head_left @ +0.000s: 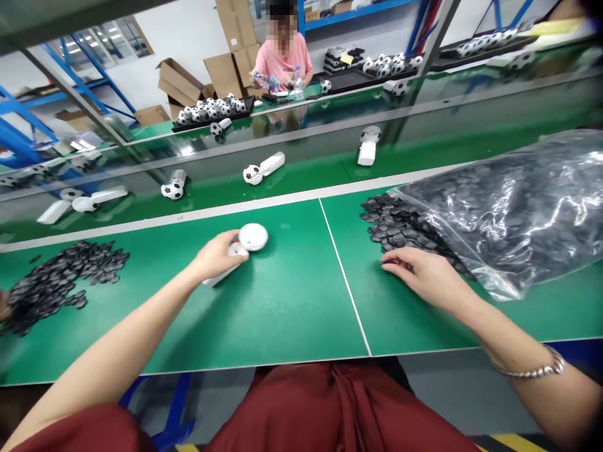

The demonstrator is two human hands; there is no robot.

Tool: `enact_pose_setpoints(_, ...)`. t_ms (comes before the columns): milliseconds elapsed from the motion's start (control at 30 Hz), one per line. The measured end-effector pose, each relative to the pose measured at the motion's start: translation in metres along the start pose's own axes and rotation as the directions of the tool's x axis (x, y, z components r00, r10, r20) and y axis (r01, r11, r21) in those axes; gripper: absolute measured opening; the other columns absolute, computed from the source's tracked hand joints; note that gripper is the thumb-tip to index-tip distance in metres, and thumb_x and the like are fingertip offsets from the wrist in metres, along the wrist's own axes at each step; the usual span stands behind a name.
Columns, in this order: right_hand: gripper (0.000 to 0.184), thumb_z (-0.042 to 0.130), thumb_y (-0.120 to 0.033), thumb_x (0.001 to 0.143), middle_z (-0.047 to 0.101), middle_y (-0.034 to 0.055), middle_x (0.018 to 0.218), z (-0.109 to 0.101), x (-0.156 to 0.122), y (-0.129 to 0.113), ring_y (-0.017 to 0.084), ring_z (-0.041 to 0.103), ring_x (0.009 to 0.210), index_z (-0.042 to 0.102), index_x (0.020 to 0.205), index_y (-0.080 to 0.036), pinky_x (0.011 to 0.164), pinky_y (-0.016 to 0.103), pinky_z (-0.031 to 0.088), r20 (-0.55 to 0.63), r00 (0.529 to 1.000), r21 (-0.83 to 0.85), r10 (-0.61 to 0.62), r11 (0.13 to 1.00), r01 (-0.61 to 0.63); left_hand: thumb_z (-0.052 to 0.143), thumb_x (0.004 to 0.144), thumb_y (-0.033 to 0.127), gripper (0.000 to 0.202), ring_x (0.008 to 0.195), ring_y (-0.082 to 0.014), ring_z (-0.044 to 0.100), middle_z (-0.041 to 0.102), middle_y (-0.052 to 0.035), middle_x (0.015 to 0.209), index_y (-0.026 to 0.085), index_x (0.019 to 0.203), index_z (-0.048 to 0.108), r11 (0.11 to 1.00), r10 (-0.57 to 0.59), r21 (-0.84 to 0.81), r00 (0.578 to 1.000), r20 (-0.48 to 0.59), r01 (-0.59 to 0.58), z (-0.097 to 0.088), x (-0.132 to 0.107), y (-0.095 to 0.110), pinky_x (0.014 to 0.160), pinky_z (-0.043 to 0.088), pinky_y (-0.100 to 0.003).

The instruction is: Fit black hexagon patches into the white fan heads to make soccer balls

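Observation:
My left hand (217, 256) is closed round the handle of a white device with a round plain head (245, 245), which rests on the green table (282, 301). My right hand (421, 273) lies low on the table with its fingers stretched toward a heap of small black flat pieces (396, 223). Those pieces spill from a clear plastic bag (518, 201) at the right. The fingertips touch or nearly touch the nearest pieces; nothing shows in that hand.
A second heap of black pieces (61, 282) lies at the far left. Finished devices with football heads (264, 169) lie on the conveyor belt (306, 176) beyond. A person in a pink top (282, 59) sits opposite by a tray of football heads (211, 110).

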State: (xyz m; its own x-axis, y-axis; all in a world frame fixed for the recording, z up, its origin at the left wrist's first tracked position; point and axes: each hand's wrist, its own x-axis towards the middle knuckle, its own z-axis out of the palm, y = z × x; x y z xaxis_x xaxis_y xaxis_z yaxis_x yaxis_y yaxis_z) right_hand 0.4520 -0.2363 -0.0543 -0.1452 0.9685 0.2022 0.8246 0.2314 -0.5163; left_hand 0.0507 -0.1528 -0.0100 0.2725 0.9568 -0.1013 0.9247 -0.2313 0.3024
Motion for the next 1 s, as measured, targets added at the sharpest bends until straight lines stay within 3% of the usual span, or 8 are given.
enact_pose_setpoints(100, 0.020, 0.049, -0.040, 0.081, 0.066, 0.0026, 0.075, -0.003, -0.003, -0.024, 0.019, 0.060, 0.064, 0.059, 0.081, -0.022, 0.061, 0.030, 0.047, 0.018, 0.999, 0.100, 0.030, 0.995, -0.031, 0.056, 0.071, 0.036, 0.057, 0.106, -0.0259, 0.054, 0.055, -0.0102, 0.118, 0.016, 0.123, 0.046, 0.979, 0.190, -0.085, 0.980, 0.057, -0.185, 0.017, -0.002, 0.052, 0.090, 0.043, -0.038)
enact_pose_setpoints(200, 0.014, 0.050, -0.034, 0.082, 0.065, 0.0016, 0.074, -0.004, -0.008, -0.045, 0.017, 0.061, 0.066, 0.056, 0.085, -0.022, 0.061, 0.028, 0.048, 0.051, 0.998, 0.210, 0.031, 0.977, -0.041, 0.056, 0.071, 0.033, 0.062, 0.105, -0.0253, 0.053, 0.054, -0.0107, 0.117, 0.015, 0.128, 0.041, 0.934, 0.340, -0.163, 0.932, 0.122, -0.319, 0.032, -0.005, 0.097, 0.090, 0.043, -0.038)
enact_pose_setpoints(333, 0.012, 0.048, -0.028, 0.085, 0.065, 0.0014, 0.076, 0.000, -0.013, -0.062, 0.016, 0.061, 0.068, 0.056, 0.091, -0.022, 0.063, 0.028, 0.048, 0.061, 0.998, 0.287, -0.004, 0.958, -0.014, 0.056, 0.070, 0.024, 0.070, 0.114, -0.0259, 0.044, 0.045, -0.0111, 0.122, 0.019, 0.136, 0.031, 0.856, 0.495, -0.218, 0.865, 0.085, -0.469, 0.046, -0.001, 0.128, 0.096, 0.039, -0.039)
enact_pose_setpoints(500, 0.011, 0.051, -0.027, 0.084, 0.062, 0.0046, 0.084, 0.009, -0.015, -0.072, 0.018, 0.057, 0.077, 0.060, 0.084, -0.022, 0.068, 0.030, 0.046, -0.079, 0.991, 0.277, -0.105, 0.953, 0.123, 0.054, 0.069, 0.020, 0.074, 0.112, -0.0233, 0.047, 0.039, -0.0089, 0.127, 0.024, 0.137, 0.026, 0.814, 0.535, -0.317, 0.840, 0.084, -0.487, 0.056, 0.009, 0.135, 0.094, 0.042, -0.036)
enact_pose_setpoints(600, 0.012, 0.052, -0.029, 0.084, 0.062, 0.0041, 0.080, 0.016, -0.012, -0.073, 0.017, 0.056, 0.070, 0.061, 0.083, -0.021, 0.064, 0.030, 0.045, -0.079, 0.992, 0.295, -0.094, 0.949, 0.114, 0.060, 0.069, 0.027, 0.074, 0.109, -0.0234, 0.050, 0.040, -0.0077, 0.128, 0.027, 0.136, 0.028, 0.809, 0.538, -0.333, 0.839, 0.085, -0.485, 0.057, 0.010, 0.136, 0.093, 0.042, -0.037)
enact_pose_setpoints(733, 0.008, 0.055, -0.025, 0.083, 0.060, 0.0036, 0.080, 0.025, -0.007, -0.073, 0.018, 0.055, 0.078, 0.061, 0.080, -0.021, 0.073, 0.033, 0.045, -0.111, 0.983, 0.288, -0.143, 0.943, 0.170, 0.066, 0.067, 0.041, 0.075, 0.110, -0.0249, 0.050, 0.045, -0.0084, 0.126, 0.025, 0.133, 0.034, 0.803, 0.542, -0.336, 0.838, 0.069, -0.492, 0.057, 0.011, 0.137, 0.094, 0.042, -0.038)
enact_pose_setpoints(833, 0.004, 0.058, -0.023, 0.081, 0.055, 0.0041, 0.082, 0.030, -0.004, -0.074, 0.019, 0.054, 0.084, 0.060, 0.078, -0.021, 0.077, 0.035, 0.045, -0.146, 0.978, 0.271, -0.147, 0.945, 0.183, 0.064, 0.069, 0.041, 0.070, 0.111, -0.0242, 0.049, 0.048, -0.0084, 0.124, 0.023, 0.131, 0.037, 0.796, 0.547, -0.330, 0.836, 0.035, -0.507, 0.059, 0.013, 0.137, 0.093, 0.041, -0.037)
enact_pose_setpoints(1000, 0.013, 0.062, -0.027, 0.076, 0.050, 0.0094, 0.111, 0.033, 0.000, -0.069, 0.025, 0.047, 0.109, 0.054, 0.084, -0.021, 0.088, 0.044, 0.042, -0.189, 0.981, 0.295, -0.054, 0.949, 0.109, 0.063, 0.071, 0.038, 0.063, 0.106, -0.0227, 0.052, 0.053, -0.0076, 0.119, 0.022, 0.128, 0.041, 0.791, 0.548, -0.323, 0.836, -0.003, -0.520, 0.060, 0.015, 0.135, 0.089, 0.043, -0.036)
